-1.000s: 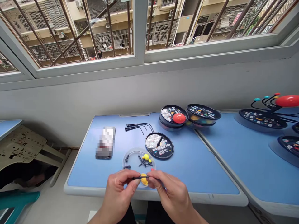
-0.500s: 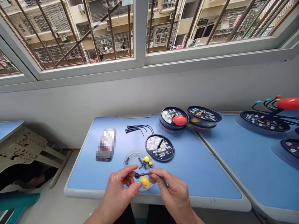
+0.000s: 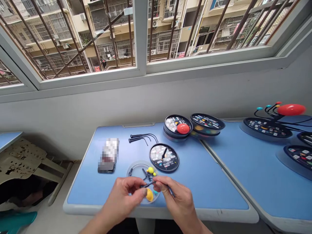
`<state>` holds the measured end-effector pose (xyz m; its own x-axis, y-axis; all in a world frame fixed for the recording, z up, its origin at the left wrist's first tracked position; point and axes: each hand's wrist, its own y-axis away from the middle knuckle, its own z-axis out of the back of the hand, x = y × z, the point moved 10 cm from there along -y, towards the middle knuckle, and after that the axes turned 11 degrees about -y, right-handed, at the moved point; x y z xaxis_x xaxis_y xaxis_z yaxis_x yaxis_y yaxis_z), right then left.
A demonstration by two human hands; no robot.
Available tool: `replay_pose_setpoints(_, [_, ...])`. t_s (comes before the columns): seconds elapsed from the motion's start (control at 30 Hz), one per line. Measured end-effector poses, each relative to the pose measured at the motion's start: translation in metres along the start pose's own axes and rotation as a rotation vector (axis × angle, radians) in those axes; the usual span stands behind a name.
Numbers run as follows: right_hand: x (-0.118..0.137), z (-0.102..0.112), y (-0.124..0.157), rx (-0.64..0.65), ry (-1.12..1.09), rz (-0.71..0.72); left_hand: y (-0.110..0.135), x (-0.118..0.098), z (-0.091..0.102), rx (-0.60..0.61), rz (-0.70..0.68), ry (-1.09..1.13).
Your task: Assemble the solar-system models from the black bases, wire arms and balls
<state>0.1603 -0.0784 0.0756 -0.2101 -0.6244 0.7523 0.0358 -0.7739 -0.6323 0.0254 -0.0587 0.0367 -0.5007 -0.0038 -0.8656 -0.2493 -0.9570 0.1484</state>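
Black rod (image 3: pixel 148 185), nearly horizontal, rising rightward

Room, classroom-style, upper floor. Fittings: two blue-topped desks with white rounded edges (image 3: pixel 200 195), set end to end; white aluminium-framed window (image 3: pixel 141 39) with rust-brown steel security bars (image 3: pixel 241 24); pale grey painted wall (image 3: pixel 73 113); beige plastic chair (image 3: pixel 19 159), stained. Outlook: tan apartment blocks with caged balconies (image 3: pixel 165 42).

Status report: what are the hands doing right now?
Left hand and right hand pinching black rod. Yellow ball in clear round tray beneath.
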Motion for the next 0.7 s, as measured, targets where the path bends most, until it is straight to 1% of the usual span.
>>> replay_pose_setpoints(0.07, [-0.009, 0.004, -0.004, -0.002, 0.009, -0.04, -0.015, -0.008, 0.012, 0.003, -0.048, -0.054])
replay_pose_setpoints(0.1, [-0.016, 0.008, -0.005, -0.006, 0.02, -0.075, -0.025, -0.011, 0.023, -0.046, -0.08, -0.091])
replay_pose_setpoints(0.13, [-0.023, 0.013, -0.005, -0.017, 0.034, -0.111, -0.036, -0.014, 0.034, -0.114, -0.119, -0.179])
replay_pose_setpoints(0.17, [-0.031, 0.018, -0.004, -0.031, 0.049, -0.145, -0.046, -0.015, 0.048, -0.211, -0.141, -0.277])
replay_pose_setpoints(0.2, [-0.038, 0.024, -0.002, -0.046, 0.064, -0.174, -0.057, -0.013, 0.06, -0.303, -0.132, -0.37])
replay_pose_setpoints(0.23, [-0.046, 0.03, 0.002, -0.06, 0.079, -0.198, -0.068, -0.008, 0.068, -0.368, -0.11, -0.438])
replay_pose_setpoints(0.27, [-0.053, 0.036, 0.006, -0.073, 0.092, -0.221, -0.079, -0.002, 0.072, -0.407, -0.09, -0.504])
replay_pose_setpoints(0.3, [-0.06, 0.042, 0.01, -0.085, 0.1, -0.243, -0.09, 0.004, 0.072, -0.421, -0.076, -0.565])
replay_pose_setpoints(0.37, [-0.072, 0.054, 0.019, -0.11, 0.116, -0.283, -0.109, 0.017, 0.069, -0.429, -0.054, -0.612])
replay_pose_setpoints(0.43, [-0.08, 0.064, 0.026, -0.137, 0.138, -0.316, -0.121, 0.027, 0.064, -0.434, -0.034, -0.652])
replay_pose_setpoints(0.53, [-0.085, 0.073, 0.032, -0.164, 0.162, -0.351, -0.131, 0.036, 0.057, -0.44, -0.018, -0.721])
replay_pose_setpoints(0.7, [-0.086, 0.074, 0.033, -0.162, 0.166, -0.352, -0.136, 0.037, 0.052, -0.447, -0.004, -0.82])
